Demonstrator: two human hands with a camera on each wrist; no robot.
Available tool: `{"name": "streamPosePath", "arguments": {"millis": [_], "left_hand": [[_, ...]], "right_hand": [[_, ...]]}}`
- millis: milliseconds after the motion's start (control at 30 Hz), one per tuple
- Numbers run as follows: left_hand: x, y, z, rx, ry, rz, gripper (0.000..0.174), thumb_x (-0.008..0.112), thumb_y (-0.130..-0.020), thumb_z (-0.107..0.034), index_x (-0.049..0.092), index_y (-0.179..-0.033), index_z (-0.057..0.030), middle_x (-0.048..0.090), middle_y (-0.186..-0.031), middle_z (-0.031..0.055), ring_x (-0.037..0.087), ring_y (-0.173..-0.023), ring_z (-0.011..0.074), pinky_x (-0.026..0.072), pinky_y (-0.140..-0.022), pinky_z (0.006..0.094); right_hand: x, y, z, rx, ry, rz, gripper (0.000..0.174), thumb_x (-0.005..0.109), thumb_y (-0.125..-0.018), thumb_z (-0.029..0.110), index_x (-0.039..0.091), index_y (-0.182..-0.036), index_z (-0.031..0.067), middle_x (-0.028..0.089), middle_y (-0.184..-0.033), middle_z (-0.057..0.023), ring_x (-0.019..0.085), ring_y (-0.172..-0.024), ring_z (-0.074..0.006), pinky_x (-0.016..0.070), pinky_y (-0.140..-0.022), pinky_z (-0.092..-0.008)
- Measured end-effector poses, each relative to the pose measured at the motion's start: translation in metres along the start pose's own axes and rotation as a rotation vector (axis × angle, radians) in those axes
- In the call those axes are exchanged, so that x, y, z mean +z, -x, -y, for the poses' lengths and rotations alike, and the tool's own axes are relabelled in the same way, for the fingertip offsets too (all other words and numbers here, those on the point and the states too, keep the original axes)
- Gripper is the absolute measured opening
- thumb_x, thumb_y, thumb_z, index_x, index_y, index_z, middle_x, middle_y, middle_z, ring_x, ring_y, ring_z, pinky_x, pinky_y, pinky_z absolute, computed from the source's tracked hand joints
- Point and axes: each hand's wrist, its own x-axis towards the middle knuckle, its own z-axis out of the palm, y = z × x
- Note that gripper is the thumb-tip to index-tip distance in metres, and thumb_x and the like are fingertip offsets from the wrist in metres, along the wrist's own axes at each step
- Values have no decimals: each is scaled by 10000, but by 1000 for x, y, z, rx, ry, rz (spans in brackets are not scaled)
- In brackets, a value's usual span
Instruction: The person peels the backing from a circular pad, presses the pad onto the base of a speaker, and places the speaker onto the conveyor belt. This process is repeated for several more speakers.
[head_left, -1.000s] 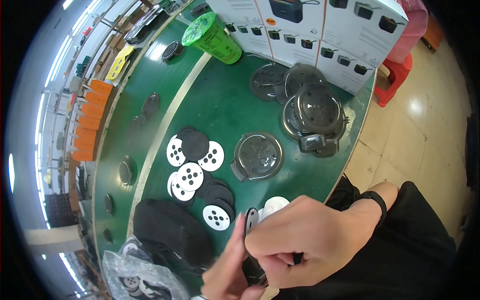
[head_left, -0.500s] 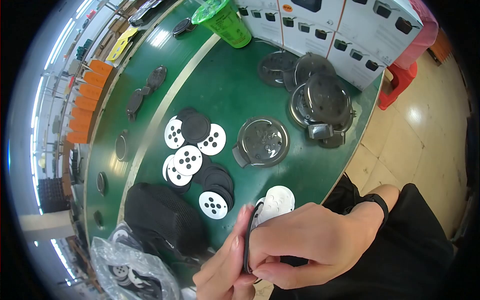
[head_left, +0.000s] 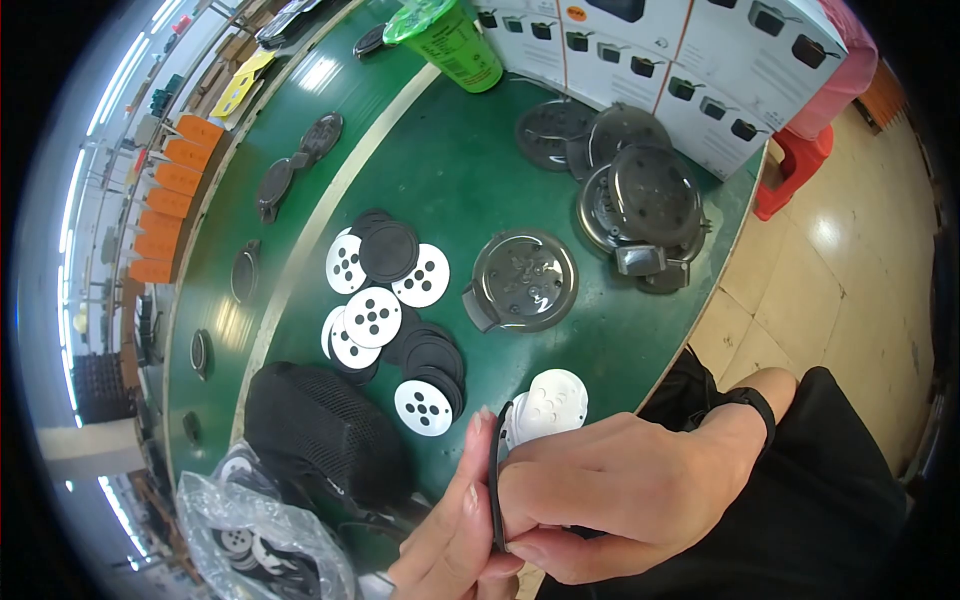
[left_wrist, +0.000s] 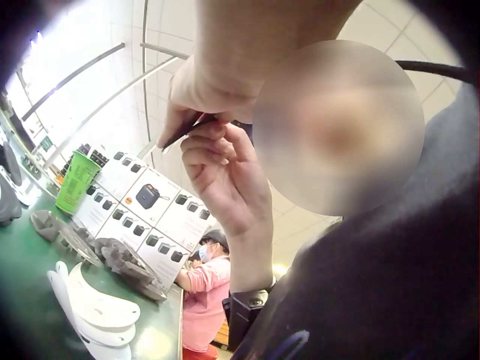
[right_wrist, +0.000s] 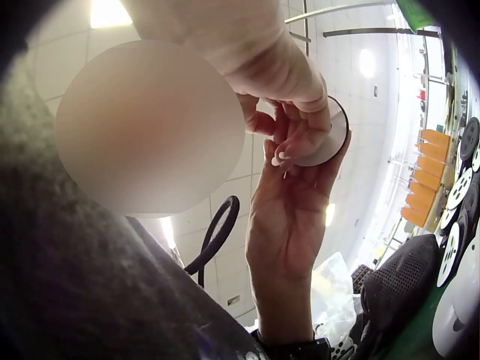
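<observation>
Between my two hands a thin disc (head_left: 497, 485) stands nearly edge-on, with a black rim and a white face that shows in the right wrist view (right_wrist: 334, 139). My left hand (head_left: 450, 545) holds it from behind, its long fingers stretched up along the black back. My right hand (head_left: 625, 490), knuckles upward, has its fingers curled against the white face and its thumb at the lower edge. The right hand hides much of the disc. White round pieces (head_left: 557, 402) lie on the table just beyond the right hand.
White discs with black dots (head_left: 373, 317) and black discs (head_left: 389, 252) lie piled on the green table. Near them are a clear grey round cover (head_left: 524, 280), stacked covers (head_left: 655, 195), a black mesh pouch (head_left: 320, 425), a plastic bag (head_left: 250, 535), a green cup (head_left: 450, 45) and printed boxes (head_left: 620, 70).
The disc has come upright between my hands, and the right fingers have settled against its white face. Several dark round pieces on the far strip of the table have shifted place.
</observation>
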Motion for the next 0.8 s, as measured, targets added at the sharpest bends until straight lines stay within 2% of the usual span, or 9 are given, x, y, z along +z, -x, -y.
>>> {"name": "streamPosePath", "arguments": {"millis": [133,433,533,667,800], "left_hand": [[0,8,8,18,1,-45,516,397,-947,-258,374,-1194,194,610,-813,275,611,-675,240,489,-657,298],[-7,12,11,55,-233,-20,529,415,-937,-292,439,-1140,195,612,-889,283,628,-812,283,479,-746,297],[-6,12,4,-22,-257,-53,536,419,-933,-305,463,-1118,196,612,-913,282,630,-869,298,472,-783,296],[-11,16,15,75,-265,-28,532,408,-937,-299,457,-1122,198,608,-931,285,630,-868,308,476,-787,306],[-13,14,7,15,-270,27,517,395,-940,-277,444,-1132,200,598,-947,299,626,-885,319,479,-791,317]], "right_hand": [[-1,1,0,-11,-21,7,91,570,-779,-3,486,-810,9,485,-689,-80,504,-573,-224,408,-486,-297],[-1,1,1,-6,7,10,79,543,-775,-34,481,-809,0,468,-684,-82,490,-568,-225,400,-482,-300],[-3,2,2,-8,31,23,82,535,-772,-41,483,-822,-2,466,-688,-83,490,-572,-228,400,-482,-302],[0,3,2,-12,-16,12,88,539,-774,-34,484,-834,-3,468,-700,-81,495,-584,-232,402,-485,-304],[-1,2,1,-32,-34,13,88,551,-781,-18,483,-834,-1,466,-703,-82,497,-588,-232,403,-486,-305]]}}
